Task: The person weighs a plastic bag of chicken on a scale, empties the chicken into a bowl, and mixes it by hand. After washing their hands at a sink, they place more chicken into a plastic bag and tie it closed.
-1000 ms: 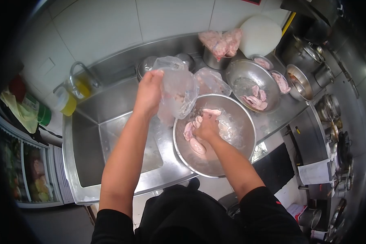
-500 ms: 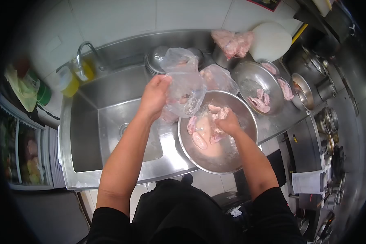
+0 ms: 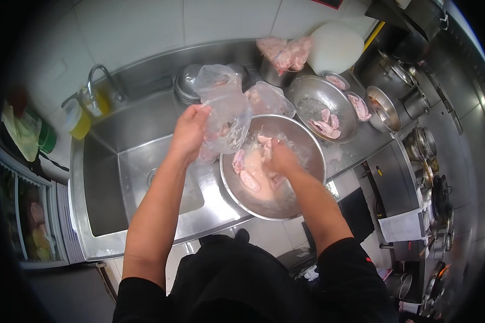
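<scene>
My left hand (image 3: 191, 132) is closed on the edge of a clear plastic bag (image 3: 226, 110), which hangs beside the left rim of a large steel bowl (image 3: 302, 200). Pinkish, cloudy liquid and several raw chicken wings (image 3: 249, 181) are in the bowl. Inside it, my right hand (image 3: 282, 158) has its fingers curled around a chicken wing (image 3: 264, 142); the fingertips are partly hidden. Behind the bowl lies another clear bag of raw meat (image 3: 269, 100).
At left is a steel sink (image 3: 105, 188) with a faucet (image 3: 94, 86). A second steel bowl (image 3: 307, 99) holds several wings, near a pot (image 3: 272, 72) topped with bagged meat (image 3: 285, 52). A white round board (image 3: 337, 48) leans on the wall. Metal bowls (image 3: 187, 83) are stacked behind.
The view has turned slightly, moving the scene left. My right hand has shifted a little within the bowl, its fingers now more hidden. My left hand still holds the bag.
</scene>
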Demonstrator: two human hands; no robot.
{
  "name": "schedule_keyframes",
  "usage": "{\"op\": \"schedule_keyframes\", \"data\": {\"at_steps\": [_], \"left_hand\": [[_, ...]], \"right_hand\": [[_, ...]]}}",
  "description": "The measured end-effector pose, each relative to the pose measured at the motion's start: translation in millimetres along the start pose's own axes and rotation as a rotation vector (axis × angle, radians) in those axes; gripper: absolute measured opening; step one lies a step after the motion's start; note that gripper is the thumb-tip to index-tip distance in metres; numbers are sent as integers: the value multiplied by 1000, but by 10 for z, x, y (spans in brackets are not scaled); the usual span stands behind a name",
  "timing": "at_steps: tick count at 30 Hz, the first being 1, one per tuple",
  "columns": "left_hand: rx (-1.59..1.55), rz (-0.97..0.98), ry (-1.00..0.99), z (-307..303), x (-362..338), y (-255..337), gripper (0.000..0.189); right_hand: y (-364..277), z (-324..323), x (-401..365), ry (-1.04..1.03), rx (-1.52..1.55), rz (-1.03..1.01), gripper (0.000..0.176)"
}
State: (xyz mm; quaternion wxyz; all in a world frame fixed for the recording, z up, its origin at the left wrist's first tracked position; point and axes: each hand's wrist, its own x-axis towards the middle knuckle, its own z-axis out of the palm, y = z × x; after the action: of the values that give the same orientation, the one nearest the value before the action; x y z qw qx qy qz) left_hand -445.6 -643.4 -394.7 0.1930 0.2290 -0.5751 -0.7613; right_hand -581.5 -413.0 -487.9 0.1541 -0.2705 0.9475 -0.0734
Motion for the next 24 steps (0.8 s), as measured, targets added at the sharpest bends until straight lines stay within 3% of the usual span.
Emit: {"op": "schedule_keyframes", "data": {"at_steps": [8,11,17,24], "left_hand": [[24,-17,-27,-176,-31,-46,18],[28,-32,-32,-221,-14,-90,17],[-6,-40,-32,-106,-32,-21,17],[-28,-29,-49,-94,-33,-20,16]], "right_hand": [[358,103,100,249,301,134,66],[414,142,79,275,261,102,68],[679,-224,44,76,17,-83,65],[865,-236,8,32,32,-98,44]]}}
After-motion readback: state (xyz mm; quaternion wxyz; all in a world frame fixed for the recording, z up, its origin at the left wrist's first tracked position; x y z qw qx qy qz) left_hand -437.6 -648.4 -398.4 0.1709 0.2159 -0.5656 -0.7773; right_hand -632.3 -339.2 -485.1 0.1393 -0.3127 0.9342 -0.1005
